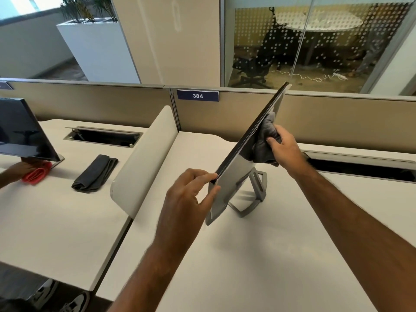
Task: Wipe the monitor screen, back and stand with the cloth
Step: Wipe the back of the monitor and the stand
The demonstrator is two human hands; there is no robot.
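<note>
At the far left of my view another person's hand presses a crumpled red cloth under the lower edge of a dark, tilted flat screen on the neighbouring pale desk. Just right of that, a folded dark grey cloth lies flat on the same desk, near an open cable tray slot set into its back edge. A curved off-white divider panel stands between that desk and the pale desk in front of me. Above it, on the beige partition wall, I read a dark blue label with "384". My left hand pinches the lower near corner of the thin silver-backed monitor, thumb on the dark front edge and fingers curled against the silver back. The monitor stands edge-on to me and leans steeply, its top corner reaching up past the partition. Its grey metal open-frame stand sits on the desk beneath it. Further right, my right hand grips a bunched grey cloth and holds it against the monitor's back, about halfway up. Behind that hand a second cable tray slot runs along the desk's rear edge.
</note>
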